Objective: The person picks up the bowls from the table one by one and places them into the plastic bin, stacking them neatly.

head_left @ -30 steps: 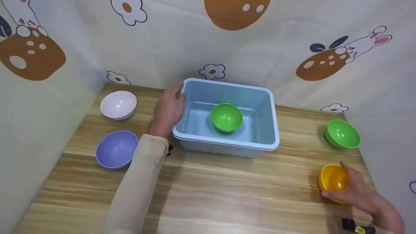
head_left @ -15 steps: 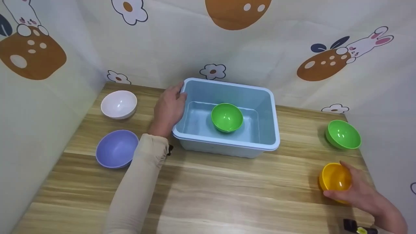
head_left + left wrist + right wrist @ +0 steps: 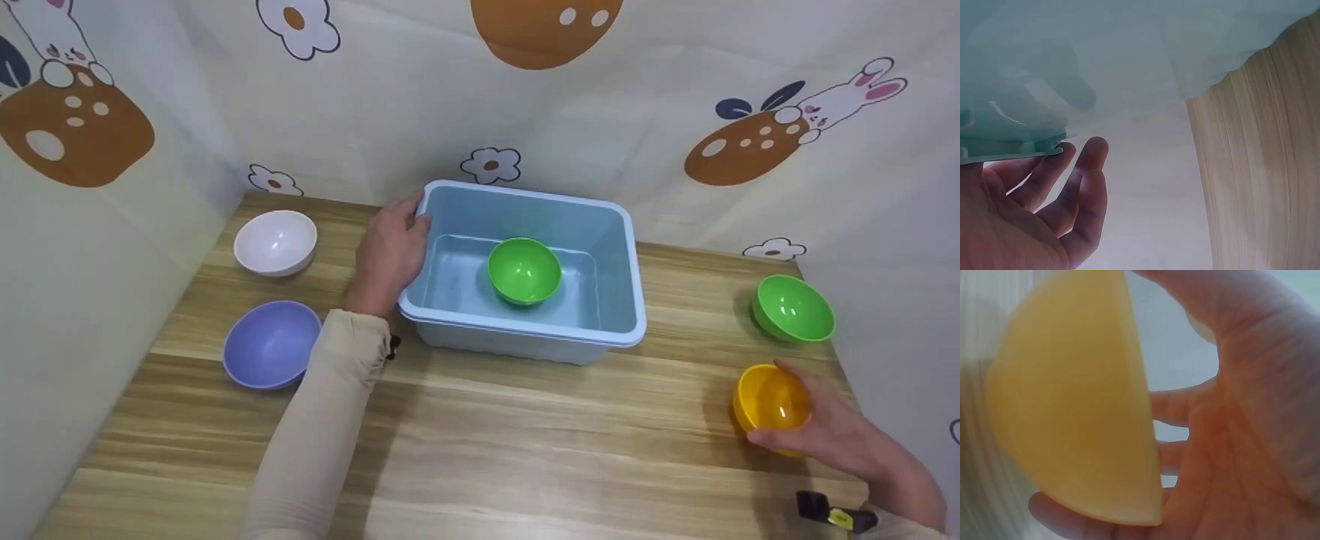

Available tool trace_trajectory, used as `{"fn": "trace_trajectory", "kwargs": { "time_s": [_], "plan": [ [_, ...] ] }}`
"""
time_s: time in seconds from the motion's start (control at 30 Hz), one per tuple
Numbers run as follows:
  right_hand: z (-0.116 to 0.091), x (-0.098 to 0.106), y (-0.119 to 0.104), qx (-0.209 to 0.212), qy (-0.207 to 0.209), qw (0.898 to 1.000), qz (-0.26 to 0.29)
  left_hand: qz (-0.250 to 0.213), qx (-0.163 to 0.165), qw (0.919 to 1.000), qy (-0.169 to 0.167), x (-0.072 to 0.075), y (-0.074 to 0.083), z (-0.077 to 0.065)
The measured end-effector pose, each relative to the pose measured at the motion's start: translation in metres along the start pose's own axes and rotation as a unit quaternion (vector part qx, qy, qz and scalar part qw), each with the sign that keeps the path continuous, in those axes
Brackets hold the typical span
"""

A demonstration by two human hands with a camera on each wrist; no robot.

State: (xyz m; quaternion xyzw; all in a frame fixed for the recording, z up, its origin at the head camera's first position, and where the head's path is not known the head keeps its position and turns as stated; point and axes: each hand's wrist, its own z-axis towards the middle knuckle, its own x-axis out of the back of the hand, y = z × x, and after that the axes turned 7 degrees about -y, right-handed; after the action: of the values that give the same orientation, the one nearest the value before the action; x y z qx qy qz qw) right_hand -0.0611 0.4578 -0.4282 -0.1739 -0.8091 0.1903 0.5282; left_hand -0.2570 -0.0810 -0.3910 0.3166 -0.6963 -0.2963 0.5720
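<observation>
My left hand [image 3: 391, 255] grips the left rim of a light blue plastic basin [image 3: 517, 335]. In the left wrist view its fingers [image 3: 1088, 202] curl beneath the basin's lip. Inside the basin sits a green bowl [image 3: 524, 271]. At the table's right side, my right hand [image 3: 832, 427] holds a yellow bowl [image 3: 771, 405], thumb and fingers spread across its rim. The right wrist view shows that yellow bowl [image 3: 1072, 405] side-on, with a fingertip wrapped under its outer wall. It looks slightly raised from the wood.
Another green bowl [image 3: 793, 308] stands at the right, beyond the yellow one. To the left are a white bowl [image 3: 276, 242] and a purple bowl [image 3: 270, 345], the latter partly behind my left sleeve [image 3: 315, 427]. A patterned cloth [image 3: 405, 97] walls the wooden table [image 3: 525, 435].
My right hand and the yellow bowl have shifted slightly up and away, seemingly off the table. The left hand, basin and other bowls stay in place.
</observation>
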Motion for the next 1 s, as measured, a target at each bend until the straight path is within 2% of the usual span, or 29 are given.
{"fn": "trace_trajectory", "kwargs": {
  "time_s": [0.3,0.53,0.7,0.9,1.0],
  "plan": [
    [0.001,0.008,-0.004,0.001,0.001,1.0,-0.01,0.005,-0.004,1.0,0.005,-0.002,0.0,0.0],
    [0.002,0.018,-0.014,0.047,0.037,0.998,0.018,-0.003,-0.009,0.9999,0.008,-0.002,-0.001,0.0],
    [0.002,0.024,-0.023,0.038,0.028,0.998,0.032,0.003,-0.01,0.9999,0.008,-0.001,0.0,0.0],
    [0.002,0.025,-0.031,0.04,0.044,0.998,0.009,-0.001,-0.006,1.0,0.008,-0.001,0.0,0.0],
    [0.003,0.024,-0.034,0.056,0.057,0.997,0.004,-0.003,-0.003,1.0,0.007,-0.001,-0.001,0.0]
  ]
}}
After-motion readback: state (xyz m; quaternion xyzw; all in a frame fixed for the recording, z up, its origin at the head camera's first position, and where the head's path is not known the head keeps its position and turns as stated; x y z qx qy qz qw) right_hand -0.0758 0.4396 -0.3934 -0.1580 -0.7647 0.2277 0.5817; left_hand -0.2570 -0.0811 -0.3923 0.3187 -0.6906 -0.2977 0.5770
